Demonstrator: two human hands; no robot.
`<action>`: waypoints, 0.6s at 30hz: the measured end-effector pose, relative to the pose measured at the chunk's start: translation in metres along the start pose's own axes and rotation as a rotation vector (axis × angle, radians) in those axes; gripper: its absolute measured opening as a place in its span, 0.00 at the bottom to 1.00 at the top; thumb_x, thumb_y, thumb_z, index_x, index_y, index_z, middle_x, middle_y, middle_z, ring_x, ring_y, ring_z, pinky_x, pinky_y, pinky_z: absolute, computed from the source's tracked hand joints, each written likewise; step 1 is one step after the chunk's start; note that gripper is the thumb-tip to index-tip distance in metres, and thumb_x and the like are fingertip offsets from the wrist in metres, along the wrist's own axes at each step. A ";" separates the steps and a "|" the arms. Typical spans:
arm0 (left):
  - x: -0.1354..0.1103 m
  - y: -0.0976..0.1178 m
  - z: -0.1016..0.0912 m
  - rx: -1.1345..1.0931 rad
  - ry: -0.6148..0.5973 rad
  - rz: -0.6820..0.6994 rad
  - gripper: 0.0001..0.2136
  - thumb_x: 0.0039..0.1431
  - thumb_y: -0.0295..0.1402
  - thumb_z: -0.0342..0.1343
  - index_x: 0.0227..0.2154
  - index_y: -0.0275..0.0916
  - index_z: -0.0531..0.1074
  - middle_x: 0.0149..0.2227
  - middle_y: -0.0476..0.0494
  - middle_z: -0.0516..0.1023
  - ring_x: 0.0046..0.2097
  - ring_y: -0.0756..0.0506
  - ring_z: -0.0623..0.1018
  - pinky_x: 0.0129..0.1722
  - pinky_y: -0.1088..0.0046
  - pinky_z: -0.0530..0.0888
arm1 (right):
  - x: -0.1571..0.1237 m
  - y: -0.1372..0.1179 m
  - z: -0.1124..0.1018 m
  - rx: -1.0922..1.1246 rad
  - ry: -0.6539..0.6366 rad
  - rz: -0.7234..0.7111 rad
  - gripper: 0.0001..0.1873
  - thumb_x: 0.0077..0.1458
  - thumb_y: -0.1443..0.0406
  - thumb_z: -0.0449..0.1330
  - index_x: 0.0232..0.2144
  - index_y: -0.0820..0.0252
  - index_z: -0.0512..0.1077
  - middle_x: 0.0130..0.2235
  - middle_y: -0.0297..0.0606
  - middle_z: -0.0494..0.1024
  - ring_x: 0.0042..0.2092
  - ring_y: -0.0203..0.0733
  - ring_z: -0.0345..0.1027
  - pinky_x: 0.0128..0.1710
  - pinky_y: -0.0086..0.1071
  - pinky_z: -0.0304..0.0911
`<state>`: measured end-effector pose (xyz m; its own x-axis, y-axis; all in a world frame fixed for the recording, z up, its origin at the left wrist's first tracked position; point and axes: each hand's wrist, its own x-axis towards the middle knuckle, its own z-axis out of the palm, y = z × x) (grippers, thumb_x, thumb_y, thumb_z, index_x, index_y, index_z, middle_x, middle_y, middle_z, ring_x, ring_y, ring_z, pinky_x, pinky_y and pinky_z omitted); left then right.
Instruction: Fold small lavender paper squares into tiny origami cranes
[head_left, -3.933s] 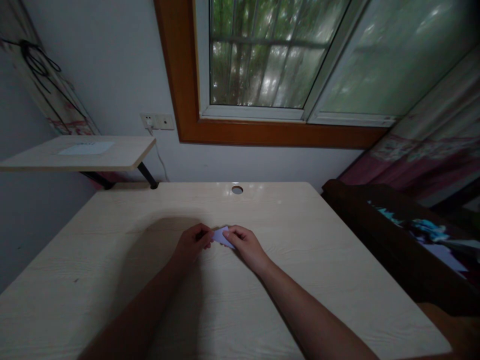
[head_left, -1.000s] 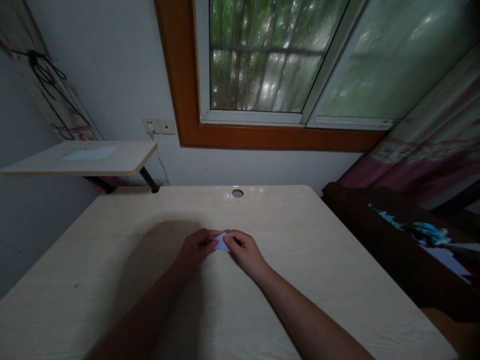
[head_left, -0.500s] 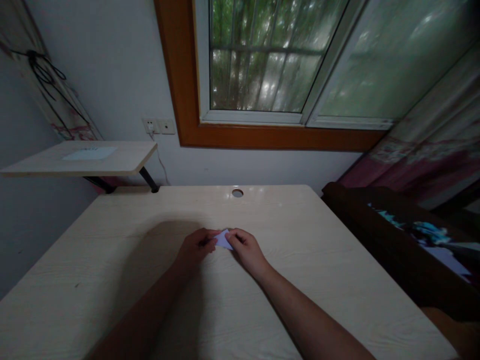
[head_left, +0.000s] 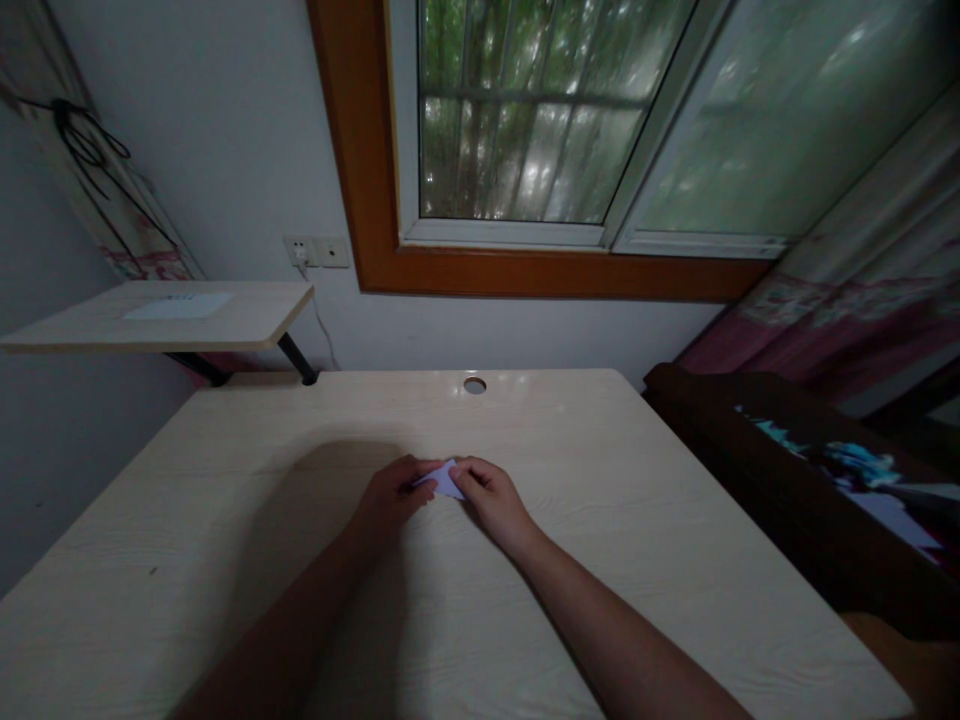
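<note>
A small piece of pale purple paper (head_left: pixel 445 481), which looks folded, is held between both hands just above or on the pale wooden desk (head_left: pixel 570 440). My left hand (head_left: pixel 391 492) pinches its left side, thumb towards me and fingers behind. On the right edge my right hand (head_left: pixel 487 492) grips it, with the thumb pressed on top. Parts of the paper are hidden under the fingers, and how it is folded I cannot tell.
A raised shelf (head_left: pixel 247 318) on black posts stands at the desk's back left, bearing a paper sheet (head_left: pixel 180 306). A round cable hole (head_left: pixel 475 385) is near the back edge. At the right is a dark wooden piece of furniture (head_left: pixel 720 450) with colourful items on it.
The left thumb and fingers have shifted slightly on the paper, and a bit more of its left part shows between them. The right hand has stayed in place.
</note>
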<state>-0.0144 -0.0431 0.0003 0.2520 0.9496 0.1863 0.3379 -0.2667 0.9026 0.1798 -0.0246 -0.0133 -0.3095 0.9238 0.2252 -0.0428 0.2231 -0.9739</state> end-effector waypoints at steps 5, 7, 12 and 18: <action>0.000 0.001 0.000 0.021 -0.005 -0.004 0.16 0.59 0.35 0.55 0.49 0.43 0.76 0.35 0.46 0.74 0.36 0.47 0.73 0.35 0.74 0.69 | 0.000 0.002 0.000 -0.054 0.011 0.014 0.20 0.61 0.50 0.58 0.30 0.60 0.75 0.31 0.36 0.72 0.34 0.43 0.64 0.35 0.30 0.60; 0.000 0.000 0.000 0.016 -0.004 0.004 0.16 0.59 0.35 0.55 0.49 0.43 0.76 0.35 0.46 0.74 0.36 0.48 0.73 0.35 0.74 0.69 | 0.000 0.002 -0.001 -0.062 0.008 0.016 0.20 0.61 0.50 0.58 0.30 0.60 0.75 0.31 0.37 0.72 0.34 0.43 0.64 0.35 0.30 0.60; 0.001 -0.003 0.000 0.032 -0.012 0.011 0.16 0.58 0.35 0.55 0.49 0.43 0.76 0.34 0.46 0.74 0.36 0.47 0.73 0.36 0.74 0.68 | 0.000 0.004 -0.001 -0.040 0.007 -0.004 0.19 0.61 0.51 0.59 0.30 0.61 0.75 0.31 0.36 0.72 0.34 0.42 0.64 0.34 0.29 0.59; 0.000 0.000 -0.001 0.036 -0.023 0.022 0.16 0.59 0.35 0.55 0.50 0.44 0.75 0.35 0.46 0.74 0.37 0.47 0.73 0.37 0.74 0.68 | 0.000 0.003 -0.001 -0.038 -0.008 0.003 0.19 0.61 0.51 0.59 0.30 0.61 0.75 0.31 0.36 0.71 0.34 0.42 0.63 0.34 0.29 0.59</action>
<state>-0.0150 -0.0427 0.0009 0.2806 0.9395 0.1964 0.3643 -0.2936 0.8838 0.1805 -0.0238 -0.0165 -0.3171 0.9221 0.2218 -0.0061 0.2319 -0.9727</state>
